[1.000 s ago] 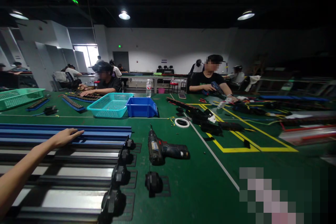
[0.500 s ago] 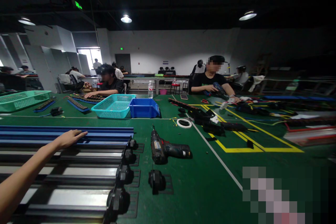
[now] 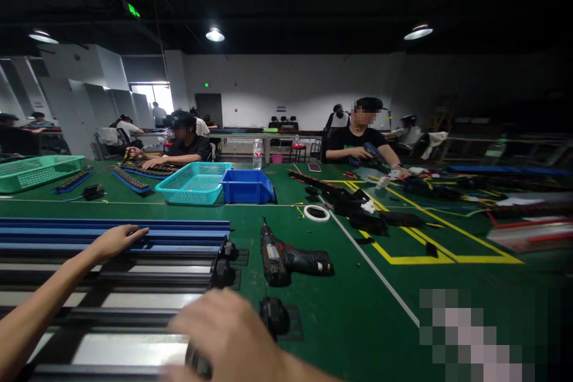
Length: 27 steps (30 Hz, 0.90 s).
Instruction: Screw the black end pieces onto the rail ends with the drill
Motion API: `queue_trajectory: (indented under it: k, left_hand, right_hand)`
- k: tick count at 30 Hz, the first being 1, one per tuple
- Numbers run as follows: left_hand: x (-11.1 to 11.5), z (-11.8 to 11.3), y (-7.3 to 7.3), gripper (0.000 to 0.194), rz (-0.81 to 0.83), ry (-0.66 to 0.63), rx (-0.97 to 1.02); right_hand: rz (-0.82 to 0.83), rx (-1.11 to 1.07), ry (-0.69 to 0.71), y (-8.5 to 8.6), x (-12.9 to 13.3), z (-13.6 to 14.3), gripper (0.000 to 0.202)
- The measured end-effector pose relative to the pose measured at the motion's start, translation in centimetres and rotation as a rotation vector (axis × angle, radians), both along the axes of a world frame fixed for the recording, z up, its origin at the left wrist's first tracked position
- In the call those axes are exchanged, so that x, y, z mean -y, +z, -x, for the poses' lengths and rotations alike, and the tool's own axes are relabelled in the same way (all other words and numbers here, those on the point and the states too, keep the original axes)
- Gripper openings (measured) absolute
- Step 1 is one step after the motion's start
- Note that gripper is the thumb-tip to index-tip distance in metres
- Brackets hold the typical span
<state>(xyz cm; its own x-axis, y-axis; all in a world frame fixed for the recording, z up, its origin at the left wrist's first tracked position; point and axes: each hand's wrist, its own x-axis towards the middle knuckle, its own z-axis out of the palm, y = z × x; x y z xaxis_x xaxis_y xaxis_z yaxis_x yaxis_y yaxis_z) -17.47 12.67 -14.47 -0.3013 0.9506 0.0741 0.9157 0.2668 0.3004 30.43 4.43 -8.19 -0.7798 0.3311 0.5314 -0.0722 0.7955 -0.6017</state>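
My left hand [image 3: 117, 240] lies with fingers stretched out across the blue rails [image 3: 183, 228] at the far side of a row of long parallel strips. My right hand [image 3: 230, 331], blurred by motion, is at the right end of the nearest strips. Its fingers and thumb are on either side of a black end fitting [image 3: 197, 361]; whether they grip it is unclear. Similar black fittings [image 3: 224, 273] line the strip ends farther back. A loose black fitting [image 3: 274, 315] sits just right of my right hand, and a cordless drill [image 3: 286, 256] lies behind it.
A turquoise basket [image 3: 192, 182] and a blue bin [image 3: 247, 186] stand beyond the rails. A water bottle [image 3: 257, 154] is behind them. A tape roll [image 3: 316, 213] and black parts [image 3: 371, 221] lie to the right. Two co-workers sit across the green table [image 3: 349, 322].
My right hand has come into view from below, reaching the nearest black end fitting. My left hand stays on the blue rails. The view has shifted slightly.
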Motion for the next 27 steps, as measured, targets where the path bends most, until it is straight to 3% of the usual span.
queue_trajectory:
  k: [2, 3, 6, 9, 13, 19, 27]
  left_hand:
    - [-0.1, -0.8, 0.4, 0.071, -0.05, -0.052, -0.023]
    - [-0.2, -1.5, 0.7, 0.068, -0.076, -0.087, -0.035]
    - [-0.4, -5.0, 2.1, 0.062, -0.128, -0.111, -0.081]
    - [-0.7, -9.0, 3.0, 0.058, -0.163, -0.108, -0.163]
    - [-1.0, -11.9, 2.7, 0.058, -0.138, -0.159, -0.129]
    - [-1.4, -11.1, 1.4, 0.058, -0.065, -0.142, -0.009]
    - [-1.5, -11.2, 1.6, 0.055, -0.045, -0.163, 0.012]
  right_hand:
    - [0.122, 0.072, -0.351, 1.0, -5.7, 0.1, 0.04]
    - [0.177, 0.113, -0.453, 1.1, -8.5, 0.4, 0.04]
    - [0.256, 0.22, -0.554, 0.0, -15.2, 1.8, 0.039]
    - [0.297, 0.316, -0.564, -2.1, -18.3, 3.7, 0.036]
    - [0.358, 0.345, -0.516, -4.4, -19.1, 4.9, 0.029]
    - [0.427, 0.317, -0.414, -6.3, -19.2, 5.0, 0.03]
    - [0.346, 0.29, -0.339, -5.2, -17.4, 4.6, 0.031]
